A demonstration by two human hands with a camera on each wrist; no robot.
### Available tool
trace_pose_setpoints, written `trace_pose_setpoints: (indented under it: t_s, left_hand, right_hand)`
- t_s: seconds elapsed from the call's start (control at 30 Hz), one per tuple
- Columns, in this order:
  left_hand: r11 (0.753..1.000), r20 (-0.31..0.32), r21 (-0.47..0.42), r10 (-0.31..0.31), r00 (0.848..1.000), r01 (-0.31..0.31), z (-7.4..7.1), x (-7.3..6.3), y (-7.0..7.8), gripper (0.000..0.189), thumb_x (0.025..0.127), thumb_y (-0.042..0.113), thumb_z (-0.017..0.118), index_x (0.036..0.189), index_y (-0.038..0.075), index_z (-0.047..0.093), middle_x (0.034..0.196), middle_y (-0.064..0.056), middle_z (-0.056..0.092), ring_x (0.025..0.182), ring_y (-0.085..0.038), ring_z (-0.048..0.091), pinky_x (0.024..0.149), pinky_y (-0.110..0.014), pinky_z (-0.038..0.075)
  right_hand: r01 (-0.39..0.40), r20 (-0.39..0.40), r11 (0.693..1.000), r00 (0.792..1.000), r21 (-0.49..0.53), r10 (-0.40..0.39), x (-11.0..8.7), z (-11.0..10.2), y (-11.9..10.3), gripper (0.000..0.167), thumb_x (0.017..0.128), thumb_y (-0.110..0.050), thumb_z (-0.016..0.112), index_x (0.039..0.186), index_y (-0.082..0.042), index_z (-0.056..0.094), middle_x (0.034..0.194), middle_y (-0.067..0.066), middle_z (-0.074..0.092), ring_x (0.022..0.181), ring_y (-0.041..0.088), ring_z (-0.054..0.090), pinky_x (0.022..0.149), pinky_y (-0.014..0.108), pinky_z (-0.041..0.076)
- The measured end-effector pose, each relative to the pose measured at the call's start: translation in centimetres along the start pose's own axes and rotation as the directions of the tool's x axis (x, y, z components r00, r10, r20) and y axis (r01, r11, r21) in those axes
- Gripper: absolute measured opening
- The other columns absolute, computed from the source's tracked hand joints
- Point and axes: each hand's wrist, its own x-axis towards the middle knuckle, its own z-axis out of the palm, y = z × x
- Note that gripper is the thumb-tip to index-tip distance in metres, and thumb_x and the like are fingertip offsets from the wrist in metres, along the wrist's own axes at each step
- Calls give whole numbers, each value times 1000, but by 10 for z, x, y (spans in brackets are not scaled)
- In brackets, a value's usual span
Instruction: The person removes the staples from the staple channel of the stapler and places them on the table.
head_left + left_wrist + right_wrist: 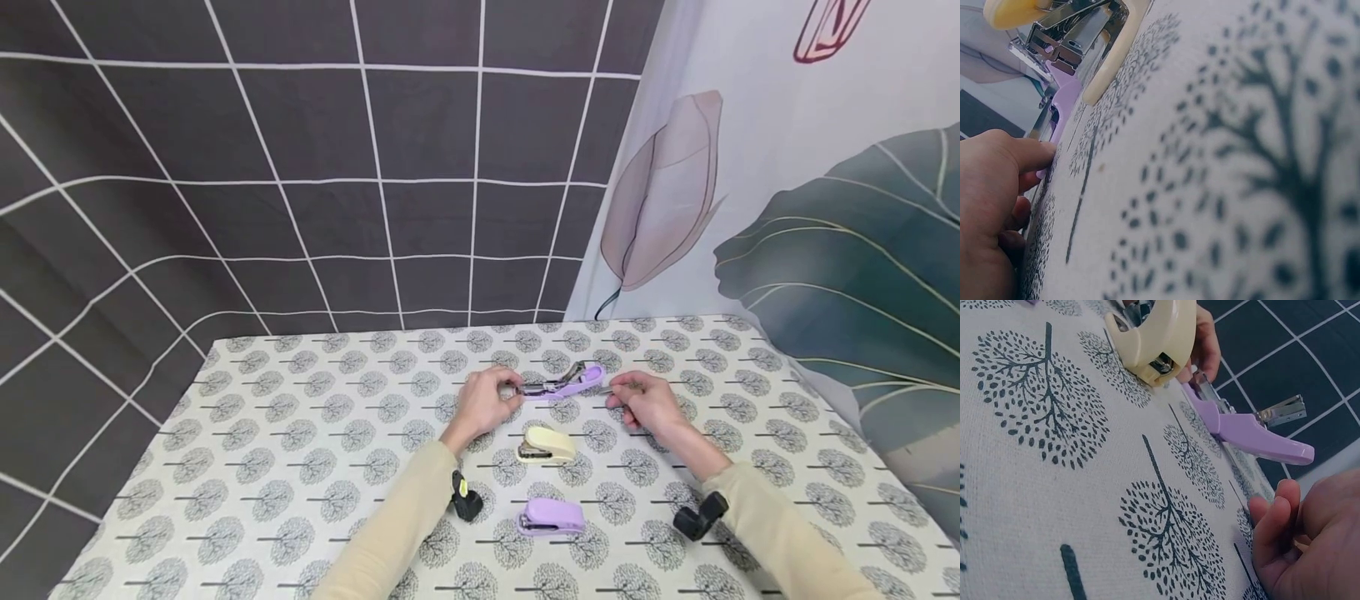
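A purple stapler [585, 380] lies opened out flat at the back of the table, its metal parts bare and its top cover swung back to the right. My left hand [483, 404] pinches its left end between thumb and fingers; in the left wrist view the fingertips [1044, 153] are at its purple edge. Just off the right end, my right hand [645, 402] pinches a short, thin grey strip [609, 390], perhaps staples. In the right wrist view the curled fingers [1275, 528] hide that strip.
A cream-yellow stapler [551, 444] stands between the forearms, nearer to me than the opened one. Closer still is a second purple stapler [551, 517]. A tree-print cloth [300, 467] covers the table, with a dark grid-patterned curtain [315, 150] behind it.
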Motion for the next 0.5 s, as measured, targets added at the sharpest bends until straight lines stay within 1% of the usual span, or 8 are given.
trace_pose_setpoints:
  t_s: [0.17, 0.3, 0.5]
  left_hand:
    - [1000, 1, 3, 2, 1000, -2, 1, 1, 0, 24, 84, 19, 80, 108, 17, 74, 111, 2, 70, 66, -7, 50, 58, -23, 42]
    - [1000, 5, -3, -6, 1000, 6, 1, 1, 0, 25, 85, 19, 80, 108, 16, 74, 111, 2, 70, 65, -6, 50, 58, -23, 42]
    - [1000, -1, -1, 4, 1000, -4, 0, 0, 0, 25, 85, 19, 80, 108, 16, 74, 112, 0, 70, 66, -6, 51, 58, -23, 43]
  right_hand:
    - [0, -2, 1000, 1000, -31, 0, 0, 1, -1, 27, 101, -2, 52, 126, 10, 50, 80, 6, 69, 48, 7, 49, 44, 22, 45]
    - [-2, -9, 998, 1000, -69, 2, 0, 2, -2, 26, 101, -1, 51, 125, 10, 51, 80, 7, 68, 48, 7, 49, 43, 22, 45]
    - [-11, -14, 991, 1000, -136, 9, 1, 4, -3, 24, 101, -1, 50, 123, 9, 53, 81, 9, 68, 49, 8, 51, 43, 23, 45]
